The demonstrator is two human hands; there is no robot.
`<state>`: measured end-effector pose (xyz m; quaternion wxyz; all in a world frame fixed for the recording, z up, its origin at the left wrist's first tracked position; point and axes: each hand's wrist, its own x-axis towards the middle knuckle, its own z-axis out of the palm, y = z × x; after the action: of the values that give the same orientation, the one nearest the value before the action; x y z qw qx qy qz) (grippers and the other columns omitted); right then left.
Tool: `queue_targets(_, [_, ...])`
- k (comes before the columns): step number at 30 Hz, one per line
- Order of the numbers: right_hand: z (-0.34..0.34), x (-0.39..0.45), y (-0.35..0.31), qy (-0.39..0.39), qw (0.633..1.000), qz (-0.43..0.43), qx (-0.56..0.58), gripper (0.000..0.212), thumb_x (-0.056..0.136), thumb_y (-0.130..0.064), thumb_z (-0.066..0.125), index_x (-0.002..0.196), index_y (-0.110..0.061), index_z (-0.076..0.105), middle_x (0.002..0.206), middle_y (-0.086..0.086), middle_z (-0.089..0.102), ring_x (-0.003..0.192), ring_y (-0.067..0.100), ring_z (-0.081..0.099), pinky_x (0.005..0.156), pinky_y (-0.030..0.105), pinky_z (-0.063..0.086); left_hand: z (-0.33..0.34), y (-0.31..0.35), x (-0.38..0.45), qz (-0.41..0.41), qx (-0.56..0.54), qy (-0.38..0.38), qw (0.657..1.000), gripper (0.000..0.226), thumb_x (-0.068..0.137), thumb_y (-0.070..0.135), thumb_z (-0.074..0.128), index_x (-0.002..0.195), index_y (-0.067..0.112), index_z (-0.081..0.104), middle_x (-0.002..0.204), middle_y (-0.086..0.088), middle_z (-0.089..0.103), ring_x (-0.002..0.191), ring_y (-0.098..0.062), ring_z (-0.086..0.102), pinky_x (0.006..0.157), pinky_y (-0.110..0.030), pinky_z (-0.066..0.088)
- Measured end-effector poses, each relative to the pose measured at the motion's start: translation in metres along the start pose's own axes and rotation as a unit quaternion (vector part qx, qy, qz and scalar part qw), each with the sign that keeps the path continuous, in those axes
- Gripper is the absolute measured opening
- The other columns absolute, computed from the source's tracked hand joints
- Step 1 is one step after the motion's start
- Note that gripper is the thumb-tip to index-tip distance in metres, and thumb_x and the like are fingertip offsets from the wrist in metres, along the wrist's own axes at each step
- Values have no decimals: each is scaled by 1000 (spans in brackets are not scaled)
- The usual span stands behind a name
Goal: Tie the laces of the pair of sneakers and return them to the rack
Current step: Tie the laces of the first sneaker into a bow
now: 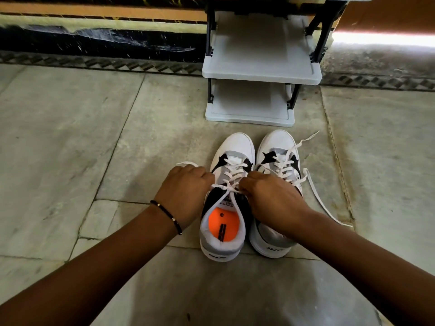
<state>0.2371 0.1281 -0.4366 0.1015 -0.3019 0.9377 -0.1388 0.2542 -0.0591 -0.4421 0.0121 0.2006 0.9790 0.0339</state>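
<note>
Two white, grey and black sneakers stand side by side on the stone floor, toes pointing away from me. The left sneaker [231, 149] has an orange insole. My left hand [186, 191] and my right hand [270, 198] each grip an end of the left sneaker's white lace [227, 185], pulled taut and crossed over the tongue. My right hand partly covers the right sneaker [277, 142], whose white laces [315, 194] lie loose across the floor to the right.
A white shoe rack [261, 71] with black side posts stands just beyond the sneakers, its two visible shelves bare. A dark wall base runs behind it. Grey stone floor tiles [70, 137] spread to the left and right.
</note>
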Motion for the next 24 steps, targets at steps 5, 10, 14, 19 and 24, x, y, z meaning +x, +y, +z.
queue_targets(5, [0,-7,4,-5,1000,7,-29,23,82,-6,48,102,-12,58,98,6,59,83,29,60,52,27,30,6,-5,-4,23,-9,21,999,28,60,10,36,54,18,62,45,2,58,39,-20,56,43,-22,43])
queue_targets(10, [6,-8,9,6,998,10,-55,23,78,-3,50,96,-13,61,94,6,62,82,31,62,54,30,37,9,-11,-5,12,-21,-13,1000,24,45,-4,66,57,18,62,46,0,59,38,-21,57,37,-25,40])
queue_targets(14, [10,-13,11,8,997,4,-72,22,74,-3,54,91,-13,64,89,7,65,78,32,64,53,33,45,13,-17,-9,17,-31,-13,999,17,60,5,51,60,19,62,48,0,59,40,-20,58,39,-25,43])
queue_targets(19, [-1,-12,8,27,994,-4,-103,29,69,1,54,94,-11,64,92,9,65,83,33,64,55,32,43,14,-22,-8,45,-23,41,998,34,64,12,31,61,21,64,49,5,60,41,-17,57,45,-21,44])
queue_targets(24, [-9,-12,8,39,989,-24,-140,35,60,3,56,91,-11,64,90,8,66,78,31,63,56,30,45,15,-24,-5,48,0,77,996,33,67,13,33,64,23,64,52,6,61,45,-16,59,50,-21,46])
